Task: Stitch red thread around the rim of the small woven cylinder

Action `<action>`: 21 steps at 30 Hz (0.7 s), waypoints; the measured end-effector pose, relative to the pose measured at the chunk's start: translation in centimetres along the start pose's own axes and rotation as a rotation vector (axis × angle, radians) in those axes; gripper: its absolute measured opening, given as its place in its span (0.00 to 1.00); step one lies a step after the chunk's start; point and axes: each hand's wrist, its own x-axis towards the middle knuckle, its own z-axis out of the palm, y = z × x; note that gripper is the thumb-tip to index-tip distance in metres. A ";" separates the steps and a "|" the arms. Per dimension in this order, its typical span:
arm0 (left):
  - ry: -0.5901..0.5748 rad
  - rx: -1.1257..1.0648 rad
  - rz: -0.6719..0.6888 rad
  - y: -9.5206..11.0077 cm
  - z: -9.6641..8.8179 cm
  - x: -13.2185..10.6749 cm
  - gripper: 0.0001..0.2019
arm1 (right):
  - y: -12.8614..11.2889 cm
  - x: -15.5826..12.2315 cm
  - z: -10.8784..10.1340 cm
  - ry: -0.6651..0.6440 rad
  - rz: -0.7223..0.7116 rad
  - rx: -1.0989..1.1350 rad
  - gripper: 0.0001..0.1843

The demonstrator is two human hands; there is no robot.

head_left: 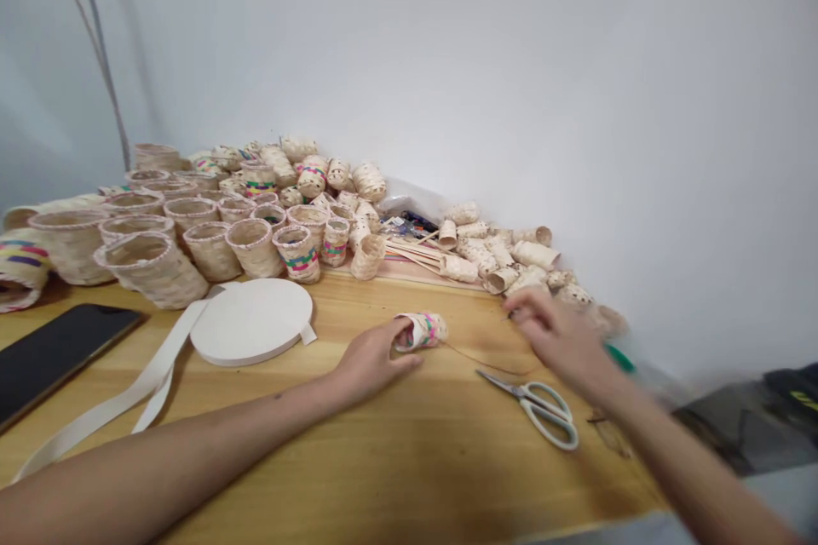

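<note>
A small woven basket (429,329) with pink and green bands lies on its side on the wooden table. My left hand (377,355) grips it at the open end, fingers partly inside the white-lined mouth. From its far end a thin brown thread (492,364) runs right across the wood. Off to the right, my right hand (553,332) is raised in front of the basket pile, blurred, with fingers bent together. A tiny dark thing shows at its fingertips, too small to name. Scissors (530,402) with pale handles lie between the hands, blades pointing left.
A roll of white tape (252,322) trails a long strip toward me. A phone (60,358) lies at the left. Several upright woven baskets (256,247) crowd the back left, and smaller ones (492,251) are heaped back right beside bamboo strips (415,255). Behind stands a wall.
</note>
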 end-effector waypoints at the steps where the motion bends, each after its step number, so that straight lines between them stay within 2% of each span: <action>1: 0.024 0.003 0.014 -0.1 -0.6 0.3 0.17 | 0.2 0.0 2.3 -0.070 0.012 0.067 0.04; 3: 0.050 0.010 0.047 -0.2 -2.2 0.9 0.13 | 0.5 0.2 6.3 -0.144 0.060 0.303 0.05; 5: 0.056 0.020 0.077 -0.3 -4.4 1.4 0.12 | 0.7 1.0 8.9 -0.177 0.132 0.503 0.11; 8: 0.081 0.022 0.121 -0.1 -7.5 1.4 0.11 | 0.8 2.3 10.5 -0.196 0.162 0.630 0.19; 10: 0.109 0.037 0.164 0.2 -9.0 1.2 0.10 | 1.0 3.0 11.3 -0.200 0.170 0.704 0.21; 13: 0.157 0.106 0.210 0.3 -10.2 0.6 0.10 | 1.9 3.3 12.8 -0.194 0.186 0.799 0.21; 15: 0.203 0.137 0.194 0.0 -10.5 0.4 0.11 | 2.7 3.3 13.8 -0.177 0.199 0.843 0.21; 18: 0.306 0.124 0.126 -0.9 -10.8 0.4 0.11 | 3.8 3.2 13.5 -0.104 0.216 0.877 0.22; 21: 0.381 0.094 0.083 -1.9 -11.1 0.7 0.12 | 4.5 3.0 9.9 0.090 0.199 0.877 0.19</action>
